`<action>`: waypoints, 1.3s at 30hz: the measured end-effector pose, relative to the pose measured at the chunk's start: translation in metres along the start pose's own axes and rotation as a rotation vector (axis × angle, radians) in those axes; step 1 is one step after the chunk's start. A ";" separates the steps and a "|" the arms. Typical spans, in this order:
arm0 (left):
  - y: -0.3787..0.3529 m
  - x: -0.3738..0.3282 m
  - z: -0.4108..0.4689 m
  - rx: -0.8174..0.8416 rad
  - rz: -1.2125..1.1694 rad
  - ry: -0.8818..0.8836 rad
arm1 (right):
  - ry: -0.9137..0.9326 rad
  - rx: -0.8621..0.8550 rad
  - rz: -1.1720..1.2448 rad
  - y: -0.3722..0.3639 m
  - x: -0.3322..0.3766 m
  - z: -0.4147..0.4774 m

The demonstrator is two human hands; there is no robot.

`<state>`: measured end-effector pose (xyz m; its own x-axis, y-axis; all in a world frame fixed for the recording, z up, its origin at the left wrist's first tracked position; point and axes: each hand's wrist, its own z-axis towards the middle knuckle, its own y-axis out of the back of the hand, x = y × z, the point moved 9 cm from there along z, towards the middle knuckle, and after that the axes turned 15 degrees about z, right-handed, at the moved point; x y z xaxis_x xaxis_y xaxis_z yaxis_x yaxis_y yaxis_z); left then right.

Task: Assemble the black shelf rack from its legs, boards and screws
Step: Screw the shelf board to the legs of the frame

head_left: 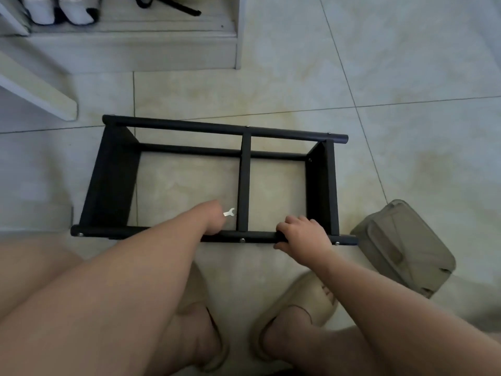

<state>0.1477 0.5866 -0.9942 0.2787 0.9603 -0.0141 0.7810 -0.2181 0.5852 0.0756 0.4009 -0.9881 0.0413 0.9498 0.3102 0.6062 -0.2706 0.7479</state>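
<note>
On the floor (406, 104) the rack (245, 180) lay framed, final tightening seemingly left; right grip (303, 232) clasped its near leg (257, 236), left grip (214, 219) pinched a wrench (230, 212).

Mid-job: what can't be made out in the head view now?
Head view:
- Left hand: fingers turned away; only the wrench head shows.
- Whether it sits on a fastener: too small.
- Near leg: partly covered by left forearm and right hand.
- Shoes: blurred, cut off by top edge.

A: Shelf rack (245, 183)?
B: Black throughout; silvery screws (242, 240).
A: Wrench (230, 212)?
B: Pale silver.
A: Floor (406, 77)?
B: Cream tiles, yellowish mottling, thin dark grout lines.
A: Slippers (306, 297)?
B: Beige.
A: Box (401, 248)?
B: Dull olive-grey.
A: Shoes (59, 10)?
B: White and black.
</note>
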 end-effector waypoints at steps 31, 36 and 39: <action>0.002 0.031 0.074 0.009 -0.370 -0.306 | 0.227 -0.234 0.050 -0.016 0.044 0.047; -0.024 0.019 0.068 0.081 -0.485 -0.351 | 0.239 -0.231 0.047 -0.016 0.046 0.047; -0.030 0.004 0.059 0.176 -0.692 -0.360 | 0.245 -0.239 0.049 -0.015 0.046 0.046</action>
<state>0.1585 0.5868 -1.0595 -0.1617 0.7789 -0.6060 0.9111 0.3538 0.2115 0.1048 0.4560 -1.0115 -0.1443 0.8765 0.4592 0.4039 -0.3715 0.8360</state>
